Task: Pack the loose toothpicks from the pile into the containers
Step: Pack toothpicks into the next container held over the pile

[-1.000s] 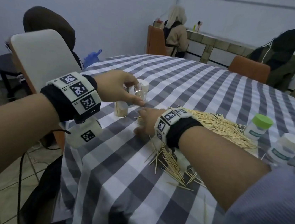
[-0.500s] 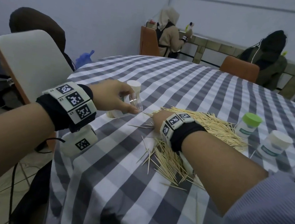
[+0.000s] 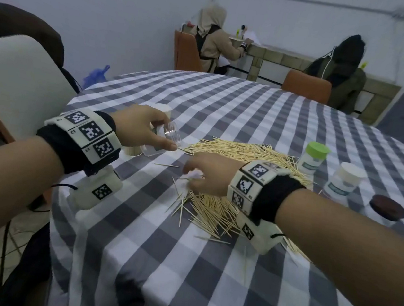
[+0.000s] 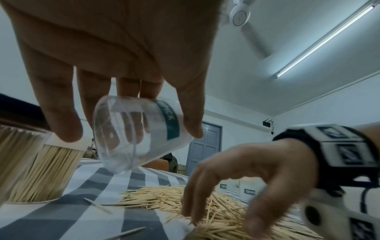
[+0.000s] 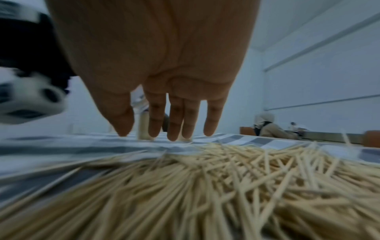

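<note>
- An empty clear jar (image 4: 131,134) is gripped by the left hand (image 3: 140,130) and tilted above the worktop (image 3: 227,100), mouth turned towards the pile (image 3: 241,152); this tilt is judged to ease the feeding-in of toothpicks.
- The right hand (image 3: 206,173) is lowered onto the near edge of the pile, its fingers (image 5: 174,123) loosely spread and pointing down, with nothing pinched between them; a gathering stroke seems to be prepared.
- The toothpicks are heaped in the middle of the worktop, with strays (image 3: 166,165) scattered towards the left hand; most are not yet packed.
- A filled jar (image 4: 41,175) is stood just behind the left hand, presumably set aside as done.
- Three capped jars (image 3: 313,159) are kept beyond the pile on the right, within reach; their contents cannot be made out.
- The filled jar is largely hidden by the left hand in the head view; the right-wrist view is blurred, so contact between fingertips and toothpicks cannot be confirmed there; part of the pile is covered by the right forearm.
</note>
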